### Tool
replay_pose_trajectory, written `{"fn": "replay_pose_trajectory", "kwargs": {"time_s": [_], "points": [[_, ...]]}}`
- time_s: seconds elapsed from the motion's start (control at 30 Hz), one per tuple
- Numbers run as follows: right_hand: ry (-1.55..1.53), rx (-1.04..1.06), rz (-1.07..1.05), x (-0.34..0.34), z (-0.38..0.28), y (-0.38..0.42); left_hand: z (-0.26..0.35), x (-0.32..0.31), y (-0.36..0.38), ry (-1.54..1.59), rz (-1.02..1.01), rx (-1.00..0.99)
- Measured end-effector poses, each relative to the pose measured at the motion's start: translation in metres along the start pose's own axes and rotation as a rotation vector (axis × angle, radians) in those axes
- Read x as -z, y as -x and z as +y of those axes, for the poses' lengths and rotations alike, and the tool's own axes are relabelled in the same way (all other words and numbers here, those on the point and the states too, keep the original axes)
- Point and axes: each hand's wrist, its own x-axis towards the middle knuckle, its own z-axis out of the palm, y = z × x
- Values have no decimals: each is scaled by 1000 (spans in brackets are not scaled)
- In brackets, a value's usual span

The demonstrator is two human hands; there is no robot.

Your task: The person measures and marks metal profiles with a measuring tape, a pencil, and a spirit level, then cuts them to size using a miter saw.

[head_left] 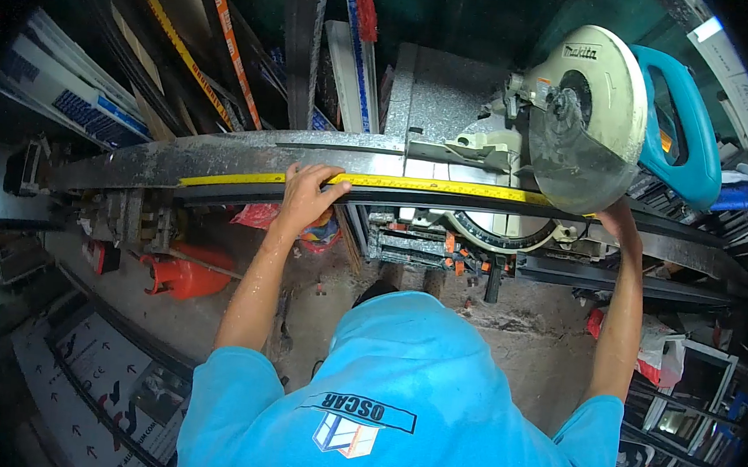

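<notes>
Both arms outstretched — left hand [305, 195] pinning yellow tape measure [413, 186] flat.

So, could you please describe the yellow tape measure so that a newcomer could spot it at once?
Find the mitre saw with its teal handle, upper right. Below its blade a long dark bar crosses the bench. The tape measure is the thin yellow strip along that bar, pinned under the left hand: the only bright yellow line lying flat.
</notes>
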Motion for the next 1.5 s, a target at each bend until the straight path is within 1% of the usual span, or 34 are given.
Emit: {"fn": "replay_pose_trajectory", "kwargs": {"time_s": [0.07, 0.1, 0.13, 0.2, 0.23, 0.27, 0.3, 0.33, 0.37, 0.4, 0.43, 0.47, 0.5, 0.57, 0.6, 0.7, 0.8, 0.87, 0.93, 1.0, 1.03, 1.1, 1.13, 1.17, 1.2, 1.27, 1.33, 1.5], "points": [[104, 182, 84, -1, 15, -5, -4, -4, -2, 41, -13, 40], [175, 143, 24, -1, 23, -9, -6, -7, -3, 80, -31, 72], [179, 148, 23, 1, 15, -7, -4, -8, -2, 82, -26, 76], [-113, 116, 143, 2, -7, 4, 2, -9, -1, -33, 38, 33], [74, 8, 138, -3, 8, 1, -1, -14, 1, -57, 111, -25], [188, 49, 90, -7, 33, -6, -3, -19, 3, -107, 232, -102], [298, 110, 42, -16, 63, -20, -7, -23, 4, -149, 297, -156], [345, 113, 109, -34, 109, -30, -12, -24, 7, -127, 326, -167], [405, 49, 112, -34, 112, -30, -14, -25, 9, -144, 346, -159], [402, 56, 141, -42, 145, -39, -16, -27, 11, -146, 404, -157], [388, 126, 139, -47, 79, -73, -17, -22, 13, -142, 416, -137], [365, 187, 139, -48, 56, -65, -18, -19, 16, -110, 424, -125], [346, 235, 138, -47, 42, -69, -23, -18, 19, -97, 439, -127], [317, 297, 134, -54, 27, -52, -25, -16, 23, -91, 433, -94], [305, 315, 132, -52, 17, -62, -24, -16, 25, -80, 434, -87], [274, 348, 134, -49, 33, -52, -28, -17, 25, -50, 414, -85], [246, 363, 128, -51, 32, -51, -28, -15, 24, -33, 375, -81], [226, 363, 125, -46, 35, -62, -24, -19, 22, -42, 381, -86], [204, 359, 122, -48, 47, -46, -22, -21, 20, -50, 385, -91], [186, 339, 117, -46, 60, -32, -19, -25, 16, -58, 341, -90], [179, 320, 115, -43, 57, -51, -19, -26, 14, -66, 350, -90], [175, 253, 123, -47, 72, -25, -25, -32, 8, -70, 363, -100], [179, 204, 133, -42, 76, -30, -26, -32, 5, -60, 347, -102], [185, 149, 143, -36, 73, -70, -26, -32, 3, -61, 348, -116], [189, 93, 155, -34, 80, -84, -25, -30, 0, -61, 349, -131], [190, -5, 175, -28, 81, -90, -27, -30, -3, -72, 340, -138], [174, -76, 194, -16, 101, -94, -24, -27, -7, -81, 312, -116], [104, -148, 223, -22, 79, -85, -20, -22, -9, -66, 295, -115]]}}
